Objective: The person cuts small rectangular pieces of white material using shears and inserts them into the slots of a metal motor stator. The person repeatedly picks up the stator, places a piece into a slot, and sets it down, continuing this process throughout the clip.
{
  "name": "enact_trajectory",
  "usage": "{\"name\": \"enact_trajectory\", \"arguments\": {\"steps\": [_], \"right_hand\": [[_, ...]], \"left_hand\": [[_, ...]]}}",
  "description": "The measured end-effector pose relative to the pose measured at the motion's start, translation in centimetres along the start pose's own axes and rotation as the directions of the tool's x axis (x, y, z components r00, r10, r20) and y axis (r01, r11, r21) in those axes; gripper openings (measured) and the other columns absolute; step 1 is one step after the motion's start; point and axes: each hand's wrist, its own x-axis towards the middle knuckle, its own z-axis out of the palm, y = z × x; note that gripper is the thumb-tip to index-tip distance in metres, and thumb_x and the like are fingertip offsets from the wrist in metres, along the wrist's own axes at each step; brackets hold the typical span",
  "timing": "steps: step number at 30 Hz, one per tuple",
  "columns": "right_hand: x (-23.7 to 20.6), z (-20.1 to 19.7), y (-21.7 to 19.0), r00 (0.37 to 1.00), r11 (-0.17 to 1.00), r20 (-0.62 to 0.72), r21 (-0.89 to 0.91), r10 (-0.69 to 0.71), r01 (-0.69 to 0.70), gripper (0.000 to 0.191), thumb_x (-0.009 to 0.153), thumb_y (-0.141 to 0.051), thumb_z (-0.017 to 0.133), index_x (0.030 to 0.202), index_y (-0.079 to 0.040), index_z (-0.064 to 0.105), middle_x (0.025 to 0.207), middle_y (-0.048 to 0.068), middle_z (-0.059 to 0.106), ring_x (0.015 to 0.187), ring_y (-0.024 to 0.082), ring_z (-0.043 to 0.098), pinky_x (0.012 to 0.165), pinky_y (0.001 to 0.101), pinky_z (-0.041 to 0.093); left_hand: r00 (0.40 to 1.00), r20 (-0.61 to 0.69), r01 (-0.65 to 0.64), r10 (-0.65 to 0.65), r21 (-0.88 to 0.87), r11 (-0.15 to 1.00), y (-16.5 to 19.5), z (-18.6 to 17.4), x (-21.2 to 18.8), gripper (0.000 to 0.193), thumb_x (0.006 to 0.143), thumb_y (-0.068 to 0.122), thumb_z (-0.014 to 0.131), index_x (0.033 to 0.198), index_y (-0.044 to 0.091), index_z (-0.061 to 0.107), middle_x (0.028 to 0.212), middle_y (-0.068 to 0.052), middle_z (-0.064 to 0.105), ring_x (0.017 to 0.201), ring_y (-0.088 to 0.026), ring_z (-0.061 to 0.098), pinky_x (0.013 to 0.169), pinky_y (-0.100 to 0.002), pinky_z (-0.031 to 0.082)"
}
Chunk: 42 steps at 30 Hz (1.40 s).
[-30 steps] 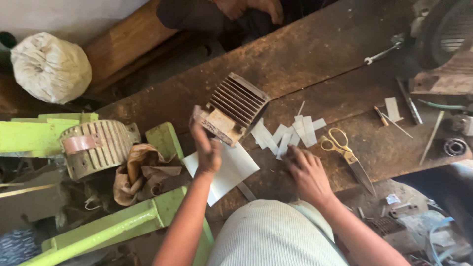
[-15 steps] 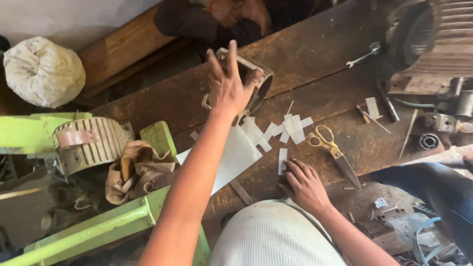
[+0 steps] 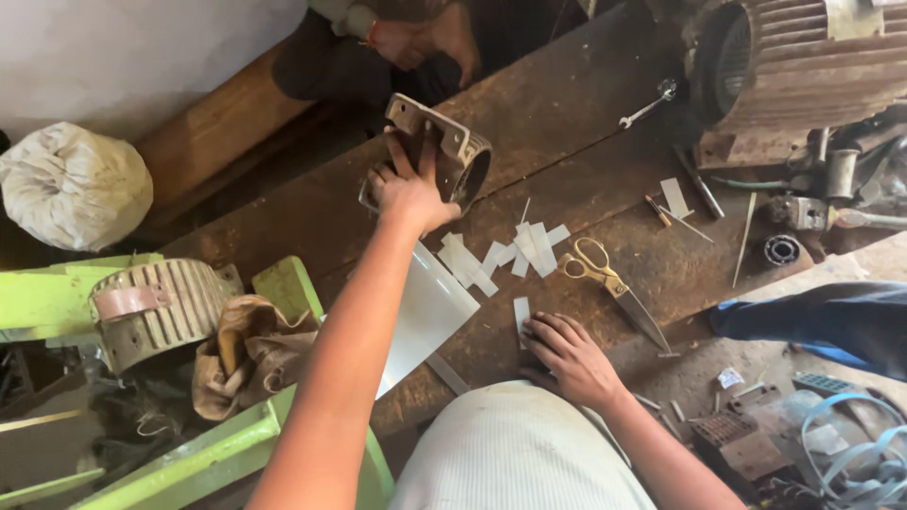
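Observation:
My left hand (image 3: 408, 189) reaches forward and grips a small ribbed motor housing (image 3: 452, 151) that stands tilted on its side on the worn wooden bench (image 3: 586, 104). My right hand (image 3: 565, 351) rests flat near the bench's front edge, its fingers on a white paper strip (image 3: 521, 314). Several more white strips (image 3: 505, 253) lie between the two hands. A white sheet (image 3: 425, 316) hangs over the bench edge under my left forearm. Yellow-handled scissors (image 3: 609, 280) lie just right of the strips.
A big rusty motor (image 3: 803, 66) fills the back right corner, with a wrench (image 3: 647, 104), small tools and a bearing (image 3: 782, 250) beside it. Another person's hands (image 3: 416, 38) are at the far side. On the left stand a green frame (image 3: 189, 463), another ribbed housing (image 3: 151, 307) and a white sack (image 3: 76, 184).
My left hand lifted off the bench, swung forward and now grips the motor housing, which has tipped from lying flat onto its side. My right hand stayed on the strip.

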Motion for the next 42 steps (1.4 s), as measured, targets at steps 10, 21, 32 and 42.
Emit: {"name": "enact_trajectory", "arguments": {"steps": [10, 21, 32, 42], "right_hand": [[-2.1, 0.2, 2.0, 0.983, 0.99, 0.141, -0.057, -0.119, 0.128, 0.042, 0.079, -0.013, 0.063, 0.121, -0.009, 0.066, 0.143, 0.01, 0.056, 0.139, 0.031, 0.045, 0.116, 0.0472, 0.035], [-1.6, -1.9, -1.1, 0.98, 0.974, -0.105, 0.171, 0.17, -0.151, 0.036, 0.077, -0.006, 0.073, 0.112, -0.01, 0.072, 0.116, 0.007, 0.071, 0.106, 0.027, 0.067, 0.088, 0.0379, 0.055], [4.2, -10.3, -6.9, 0.815, 0.798, -0.215, 0.442, 0.537, -0.41, 0.012, 0.087, -0.007, 0.075, 0.098, -0.003, 0.072, 0.091, 0.007, 0.075, 0.075, 0.014, 0.075, 0.064, 0.0268, 0.058], [3.9, -13.6, -9.5, 0.866, 0.856, -0.202, 0.362, 0.458, -0.369, 0.018, 0.078, -0.005, 0.077, 0.096, -0.004, 0.074, 0.092, 0.006, 0.075, 0.078, 0.016, 0.077, 0.066, 0.0273, 0.061]], "left_hand": [[0.997, 0.076, -0.017, 0.009, 0.103, 0.995, -1.1, 0.4, -4.0, 0.131, 0.074, 0.068, 0.075, 0.164, 0.03, -0.013, 0.162, -0.04, -0.01, 0.137, -0.065, 0.032, 0.114, -0.064, 0.024], [0.975, -0.214, -0.108, 0.059, -0.227, 0.968, -3.2, 1.9, -9.7, 0.094, 0.085, 0.074, 0.064, 0.159, 0.029, 0.027, 0.161, -0.033, 0.015, 0.14, -0.059, 0.032, 0.111, -0.064, 0.028], [0.728, -0.672, -0.454, 0.136, -0.324, 0.83, -2.1, 3.3, -16.3, 0.034, 0.097, 0.026, 0.067, 0.124, 0.007, 0.067, 0.127, -0.017, 0.067, 0.121, -0.036, 0.059, 0.105, -0.047, 0.047], [0.785, -0.536, -0.6, 0.31, -0.781, 0.17, 5.0, 1.8, -24.2, 0.015, 0.09, 0.01, 0.076, 0.104, 0.005, 0.072, 0.101, -0.01, 0.073, 0.097, -0.026, 0.073, 0.082, -0.037, 0.057]]}}
